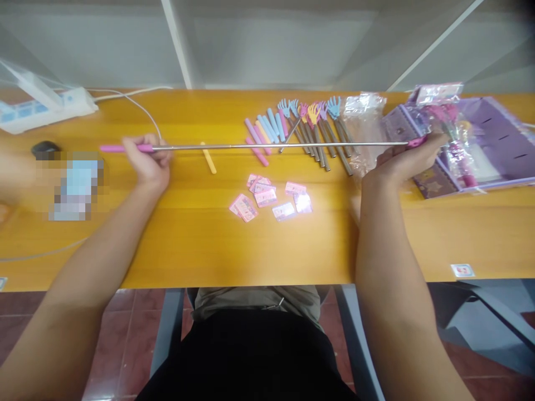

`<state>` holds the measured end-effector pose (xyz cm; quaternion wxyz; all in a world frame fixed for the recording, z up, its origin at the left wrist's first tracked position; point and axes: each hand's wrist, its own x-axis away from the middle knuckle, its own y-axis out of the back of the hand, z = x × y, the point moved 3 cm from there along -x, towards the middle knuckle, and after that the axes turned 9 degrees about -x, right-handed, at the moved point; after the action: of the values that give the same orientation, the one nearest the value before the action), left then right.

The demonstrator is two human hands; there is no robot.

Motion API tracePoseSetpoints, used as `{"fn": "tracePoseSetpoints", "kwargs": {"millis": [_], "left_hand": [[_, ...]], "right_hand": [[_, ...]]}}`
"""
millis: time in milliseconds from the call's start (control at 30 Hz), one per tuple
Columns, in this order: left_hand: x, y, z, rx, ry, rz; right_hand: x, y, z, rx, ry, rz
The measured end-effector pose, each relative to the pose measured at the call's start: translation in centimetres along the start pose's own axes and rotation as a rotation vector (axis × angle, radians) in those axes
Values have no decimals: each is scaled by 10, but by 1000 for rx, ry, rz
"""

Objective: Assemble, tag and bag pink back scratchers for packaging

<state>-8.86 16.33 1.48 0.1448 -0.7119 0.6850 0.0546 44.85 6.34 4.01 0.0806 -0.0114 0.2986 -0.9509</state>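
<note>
A thin telescopic metal rod (267, 146) stretches level across the view above the table. My left hand (148, 161) is closed round its pink handle at the left end. At the other end, my right hand (407, 159) grips the pink head, mostly covered by the fingers. Behind the rod lie several hand-shaped scratcher heads on short metal rods (320, 146), in blue, pink, yellow and purple. Beside them are several coloured handle tubes (267, 125). One yellow tube (208, 159) lies apart, nearer my left hand. Small pink and white cards (265, 196) are scattered in front.
A purple box (501, 133) with plastic-wrapped items stands at the right, beside clear plastic bags (365, 122). At the left are a power strip (50, 111), a black mouse (45, 149), a blurred-out object (79, 184) and part of a person's arm (19, 161).
</note>
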Motion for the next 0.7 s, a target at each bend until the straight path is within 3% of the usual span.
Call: {"fn": "tracePoseSetpoints", "kwargs": {"millis": [133,333,433,500,600,700], "left_hand": [[4,-5,-6,-20,34,-25],[11,-22,-27,184,213,-199],[22,-40,-33,226,237,-168],[36,-56,-31,247,286,-93],[65,-84,-28,211,364,192],[92,-101,-33,152,312,392]], "right_hand": [[-3,1,-6,59,3,11],[1,-2,-9,45,-100,2],[23,-11,-8,57,-108,72],[53,-14,-10,76,-97,142],[124,-14,-7,124,84,532],[202,1,3,178,250,934]]}}
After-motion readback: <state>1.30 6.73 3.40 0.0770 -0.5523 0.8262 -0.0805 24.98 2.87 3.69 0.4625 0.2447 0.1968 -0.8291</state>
